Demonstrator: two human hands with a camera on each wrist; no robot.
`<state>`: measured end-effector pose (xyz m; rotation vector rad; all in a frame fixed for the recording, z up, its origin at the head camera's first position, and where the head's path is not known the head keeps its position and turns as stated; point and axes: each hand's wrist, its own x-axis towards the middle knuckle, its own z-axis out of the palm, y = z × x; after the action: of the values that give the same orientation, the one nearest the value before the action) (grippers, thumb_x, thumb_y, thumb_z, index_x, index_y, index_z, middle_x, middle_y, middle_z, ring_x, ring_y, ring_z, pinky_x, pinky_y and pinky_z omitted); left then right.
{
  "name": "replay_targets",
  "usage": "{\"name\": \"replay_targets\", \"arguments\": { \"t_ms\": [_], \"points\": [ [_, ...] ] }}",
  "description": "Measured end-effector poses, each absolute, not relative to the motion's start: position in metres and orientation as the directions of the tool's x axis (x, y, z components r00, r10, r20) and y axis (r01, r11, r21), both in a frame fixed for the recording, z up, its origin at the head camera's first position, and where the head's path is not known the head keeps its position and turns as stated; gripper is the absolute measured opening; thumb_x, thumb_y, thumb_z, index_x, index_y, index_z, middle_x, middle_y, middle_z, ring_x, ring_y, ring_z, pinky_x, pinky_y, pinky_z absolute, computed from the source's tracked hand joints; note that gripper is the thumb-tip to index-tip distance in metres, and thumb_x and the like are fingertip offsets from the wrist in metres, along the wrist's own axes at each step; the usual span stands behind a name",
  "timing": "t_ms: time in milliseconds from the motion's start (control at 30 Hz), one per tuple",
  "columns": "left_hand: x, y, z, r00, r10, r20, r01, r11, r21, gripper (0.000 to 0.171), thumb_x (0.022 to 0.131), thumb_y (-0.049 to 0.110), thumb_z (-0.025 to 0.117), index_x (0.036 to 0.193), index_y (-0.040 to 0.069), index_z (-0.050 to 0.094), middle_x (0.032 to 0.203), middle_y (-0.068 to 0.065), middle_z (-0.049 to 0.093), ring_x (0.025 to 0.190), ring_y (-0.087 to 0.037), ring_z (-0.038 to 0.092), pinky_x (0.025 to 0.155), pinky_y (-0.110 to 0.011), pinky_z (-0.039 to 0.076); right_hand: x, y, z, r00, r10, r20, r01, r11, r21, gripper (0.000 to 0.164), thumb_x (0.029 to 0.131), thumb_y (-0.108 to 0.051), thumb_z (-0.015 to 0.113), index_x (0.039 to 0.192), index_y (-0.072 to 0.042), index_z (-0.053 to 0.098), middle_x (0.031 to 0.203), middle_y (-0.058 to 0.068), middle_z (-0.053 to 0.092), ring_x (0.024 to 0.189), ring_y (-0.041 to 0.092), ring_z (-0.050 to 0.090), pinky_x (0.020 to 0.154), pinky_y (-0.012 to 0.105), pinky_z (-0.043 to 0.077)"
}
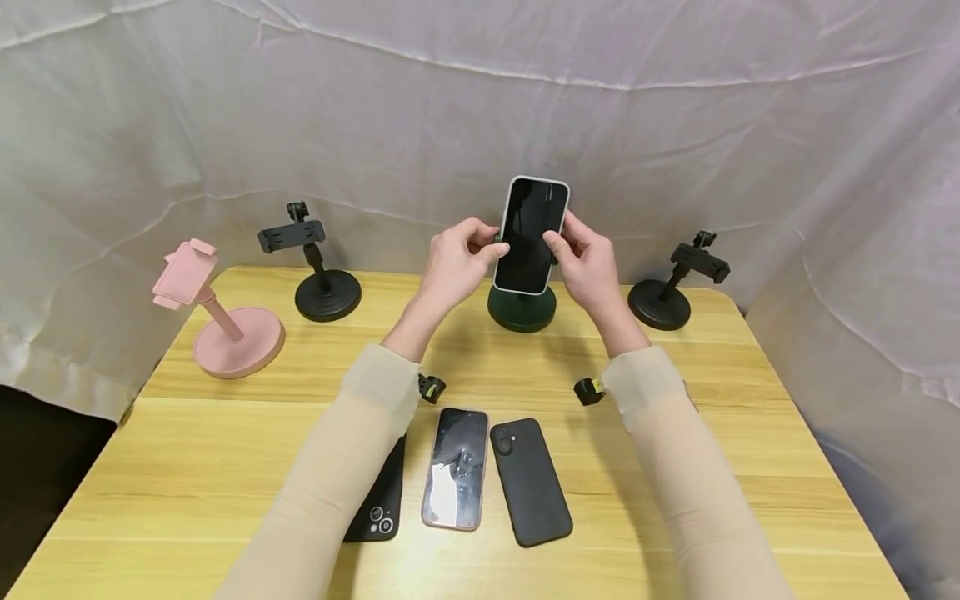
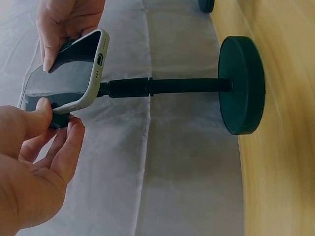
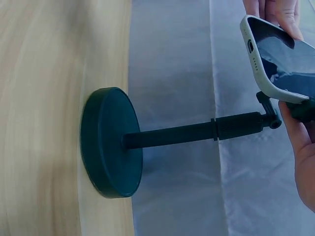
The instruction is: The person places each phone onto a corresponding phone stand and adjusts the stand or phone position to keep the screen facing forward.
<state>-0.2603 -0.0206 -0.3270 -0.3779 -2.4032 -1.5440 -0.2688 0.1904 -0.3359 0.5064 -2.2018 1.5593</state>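
A smartphone in a white case [image 1: 531, 237] stands upright at the head of a dark green phone stand [image 1: 522, 310], screen toward me. My left hand [image 1: 459, 260] grips its left edge, thumb on the screen side and fingers around the green clamp [image 2: 60, 121]. On the opposite edge my right hand [image 1: 587, 260] holds the phone, its thumb lying on the screen and the other fingers behind. In the left wrist view, the stand's stem [image 2: 189, 85] runs from the round base to the back of the phone. The phone hides most of the clamp.
A pink phone stand [image 1: 238, 340] and a black one [image 1: 327, 293] are to the left; another black stand [image 1: 660, 303] is at right. Nearer me on the wooden table [image 1: 750, 467] lie a pink-edged phone [image 1: 457, 467], a black phone [image 1: 529, 483] and another black phone [image 1: 384, 492] partly under my left sleeve.
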Motion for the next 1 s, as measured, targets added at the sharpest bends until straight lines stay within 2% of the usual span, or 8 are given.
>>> {"name": "replay_targets", "arguments": {
  "t_ms": [300,700,833,1000],
  "points": [
    [-0.254,-0.019,-0.326,-0.934,0.048,0.353,0.342,0.402,0.849,0.023,0.095,0.026,0.079,0.112,0.010,0.076,0.099,-0.002,0.075,0.088,-0.015,0.067,0.078,-0.030,0.053,-0.265,0.187,-0.335,-0.871,-0.037,0.489,-0.481,0.259,-0.837,0.047,0.104,-0.007,0.063,0.148,0.003,0.052,0.139,0.023,0.062,0.128,0.032,0.062,0.102,0.028,0.054],
    [-0.264,-0.017,-0.328,-0.944,0.029,0.329,0.316,0.366,0.875,0.024,0.094,0.023,0.081,0.113,0.009,0.077,0.098,-0.004,0.076,0.088,-0.017,0.069,0.079,-0.030,0.054,-0.270,0.187,-0.334,-0.881,-0.032,0.473,-0.459,0.302,-0.835,0.047,0.105,-0.012,0.063,0.150,-0.002,0.053,0.135,0.022,0.065,0.122,0.032,0.067,0.099,0.030,0.056],
    [-0.264,-0.017,-0.329,-0.946,0.028,0.322,0.309,0.373,0.875,0.024,0.094,0.024,0.081,0.113,0.010,0.078,0.098,-0.003,0.076,0.088,-0.016,0.069,0.080,-0.030,0.054,-0.268,0.190,-0.335,-0.869,-0.025,0.494,-0.469,0.360,-0.807,0.046,0.104,-0.012,0.064,0.148,0.000,0.056,0.133,0.022,0.067,0.119,0.032,0.068,0.097,0.024,0.055],
    [-0.265,-0.018,-0.327,-0.945,0.031,0.326,0.314,0.375,0.872,0.025,0.094,0.025,0.081,0.114,0.011,0.078,0.098,-0.003,0.076,0.089,-0.015,0.069,0.079,-0.029,0.054,-0.265,0.200,-0.331,-0.819,-0.042,0.572,-0.528,0.443,-0.724,0.045,0.103,-0.009,0.065,0.147,-0.001,0.057,0.129,0.019,0.070,0.115,0.031,0.070,0.091,0.014,0.051]
  ]
}}
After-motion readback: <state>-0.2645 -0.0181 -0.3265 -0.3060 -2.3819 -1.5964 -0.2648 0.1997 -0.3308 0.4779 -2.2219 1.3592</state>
